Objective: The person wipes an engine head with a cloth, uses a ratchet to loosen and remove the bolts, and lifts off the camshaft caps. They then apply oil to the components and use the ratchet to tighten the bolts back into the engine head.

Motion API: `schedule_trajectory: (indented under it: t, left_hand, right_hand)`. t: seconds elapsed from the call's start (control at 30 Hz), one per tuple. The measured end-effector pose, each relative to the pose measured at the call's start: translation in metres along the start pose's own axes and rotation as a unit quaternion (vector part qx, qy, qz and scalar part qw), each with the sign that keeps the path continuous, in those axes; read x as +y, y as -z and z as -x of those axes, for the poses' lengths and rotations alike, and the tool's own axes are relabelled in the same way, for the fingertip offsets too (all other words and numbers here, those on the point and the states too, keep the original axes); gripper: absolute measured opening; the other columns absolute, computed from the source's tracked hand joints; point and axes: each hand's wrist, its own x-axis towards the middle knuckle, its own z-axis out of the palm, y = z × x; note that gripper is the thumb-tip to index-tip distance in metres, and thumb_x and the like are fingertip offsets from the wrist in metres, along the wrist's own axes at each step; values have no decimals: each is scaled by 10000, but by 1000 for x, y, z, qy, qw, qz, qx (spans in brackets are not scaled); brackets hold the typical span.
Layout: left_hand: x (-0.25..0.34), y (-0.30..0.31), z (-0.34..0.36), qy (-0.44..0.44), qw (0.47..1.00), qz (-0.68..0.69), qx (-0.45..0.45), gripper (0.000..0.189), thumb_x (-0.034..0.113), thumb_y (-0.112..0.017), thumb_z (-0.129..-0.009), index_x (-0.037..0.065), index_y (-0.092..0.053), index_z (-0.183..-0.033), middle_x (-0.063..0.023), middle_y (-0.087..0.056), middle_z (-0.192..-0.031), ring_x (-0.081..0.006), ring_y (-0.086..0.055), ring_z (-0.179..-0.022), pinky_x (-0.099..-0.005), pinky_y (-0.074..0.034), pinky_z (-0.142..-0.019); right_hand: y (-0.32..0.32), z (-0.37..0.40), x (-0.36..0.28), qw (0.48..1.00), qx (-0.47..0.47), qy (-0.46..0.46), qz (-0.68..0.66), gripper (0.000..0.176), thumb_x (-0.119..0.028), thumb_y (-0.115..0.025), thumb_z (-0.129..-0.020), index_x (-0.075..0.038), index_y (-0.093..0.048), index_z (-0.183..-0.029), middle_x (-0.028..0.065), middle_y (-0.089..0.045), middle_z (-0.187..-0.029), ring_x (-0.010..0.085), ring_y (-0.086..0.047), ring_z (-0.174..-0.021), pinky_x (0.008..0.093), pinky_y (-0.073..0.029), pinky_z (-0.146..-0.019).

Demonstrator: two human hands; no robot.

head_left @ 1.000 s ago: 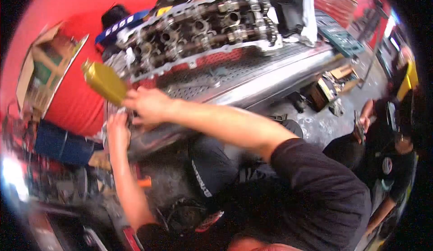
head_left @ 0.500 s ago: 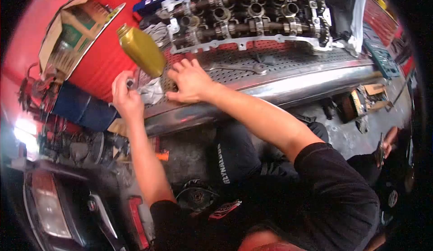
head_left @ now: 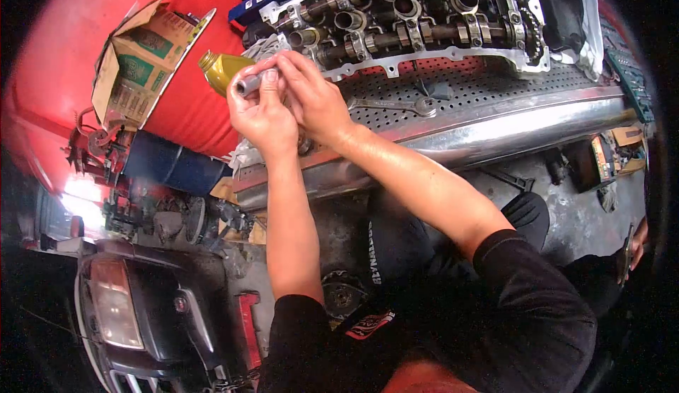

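My left hand (head_left: 267,119) is closed round a short grey metal socket (head_left: 250,84), its hollow end facing left and my thumb lying along it. My right hand (head_left: 320,103) meets it from the right, fingers curled over the socket's other end, which they hide. Just behind the hands a gold oil bottle (head_left: 221,71) shows its open neck; its lower part is covered. Beyond them lies an engine cylinder head (head_left: 410,31) with camshafts exposed. A combination wrench (head_left: 396,105) rests on the perforated metal bench top (head_left: 467,90), right of my right hand.
An open cardboard box (head_left: 152,61) stands at the left, above a dark blue drum (head_left: 166,163). The bench's rounded metal edge (head_left: 481,133) runs in front of me. A dark car front (head_left: 141,308) is at lower left. Another person's hand (head_left: 639,241) shows far right.
My left hand has come over to my right hand, bringing the socket between them. My right hand has lifted off the bench and closed. The view has shifted somewhat.
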Motion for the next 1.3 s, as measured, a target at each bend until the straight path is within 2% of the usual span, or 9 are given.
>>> schedule_trajectory:
  t: [0.47,0.63,0.73,0.77,0.9,1.0,1.07,1.1,1.3]
  left_hand:
    - [6,19,-15,61,993,93,-35,187,-58,-585,-907,-4,-519,-1074,-271,-603,-1174,-363,-614,-1104,-473,-590,-898]
    - [52,30,-39,184,960,-30,-207,324,33,-646,-902,8,-529,-1203,-266,-563,-1290,-350,-571,-1205,-507,-536,-960]
    - [93,10,-50,261,896,-318,-169,335,213,-562,-995,-34,-517,-1216,-193,-684,-1030,-263,-711,-852,-373,-615,-678]
    - [99,8,-54,265,885,-342,-175,335,280,-528,-1017,-23,-558,-1154,-116,-679,-812,-176,-661,-607,-284,-530,-493]
    - [97,1,-55,194,823,-495,-202,266,258,-570,-1003,14,-644,-924,-5,-581,-661,-71,-502,-505,-226,-362,-437]
    - [89,14,-61,154,812,-520,-216,232,221,-603,-973,7,-663,-907,-14,-580,-642,-71,-511,-547,-251,-403,-486]
    - [84,14,-60,106,794,-554,-229,222,218,-603,-980,9,-657,-931,30,-550,-649,-49,-444,-525,-235,-344,-461]
    - [84,14,-59,83,783,-570,-233,218,217,-602,-984,9,-654,-943,52,-535,-653,-38,-410,-513,-226,-314,-449]
    - [98,-14,-50,-57,692,-667,-271,184,165,-631,-943,-9,-647,-1002,-93,-603,-666,-193,-593,-621,-327,-483,-604]
  right_hand:
    - [2,-19,7,1000,-21,-7,-16,435,-72,-615,-820,-48,-585,-1253,136,-621,-1238,300,-694,-969,367,-595,-761]
    - [8,-25,14,998,-50,7,23,408,-99,-615,-806,-54,-601,-1212,97,-640,-1177,272,-707,-889,356,-598,-694]
    - [11,-31,14,999,-46,2,26,398,-112,-613,-804,-57,-606,-1198,80,-647,-1134,263,-711,-836,351,-595,-654]
    - [8,-30,15,998,-48,8,39,395,-124,-604,-812,-56,-606,-1202,91,-647,-1164,263,-715,-839,352,-596,-650]
    - [6,-25,16,998,-41,11,36,397,-131,-600,-816,-47,-604,-1204,121,-638,-1208,270,-719,-864,361,-597,-669]
    - [8,-24,15,999,-29,12,36,364,-130,-594,-817,-47,-594,-1171,124,-634,-1166,268,-717,-824,375,-592,-652]
    - [6,-24,15,999,-3,16,40,282,-131,-581,-821,-54,-576,-1093,99,-632,-1053,248,-710,-735,388,-579,-601]
    - [6,-24,16,999,-18,14,36,342,-127,-591,-817,-46,-574,-1148,119,-626,-1117,264,-713,-777,382,-586,-625]
    - [2,-22,17,999,-32,0,22,529,-137,-618,-817,-16,-513,-1321,164,-599,-1263,300,-717,-864,377,-603,-683]
